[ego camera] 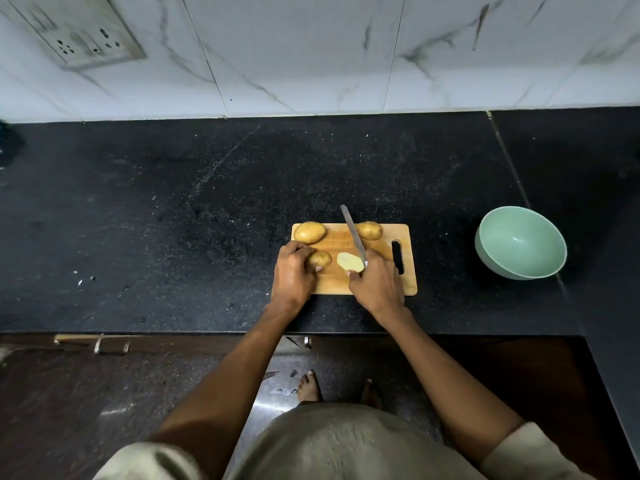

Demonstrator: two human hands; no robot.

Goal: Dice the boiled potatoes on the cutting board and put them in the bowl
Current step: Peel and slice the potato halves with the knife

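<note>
Your left hand (292, 271) sits at the near left corner of the board (408, 275), its fingers (313, 268) curled round a potato half (320, 258) with the skin side up. Your right hand (375, 284) lies over the near middle of the board, fingers wrapped round the handle of the knife (353, 233); the blade points away from you, across the board. Just left of the blade, the other half (350, 261) lies cut face up, touching your right fingers. Two whole potatoes rest at the far edge: one (310, 232) at the left corner, one (370, 230) right of the blade. To the right, well apart from the board, the green bowl (519, 268) stands on the black tabletop (173, 220).
</note>
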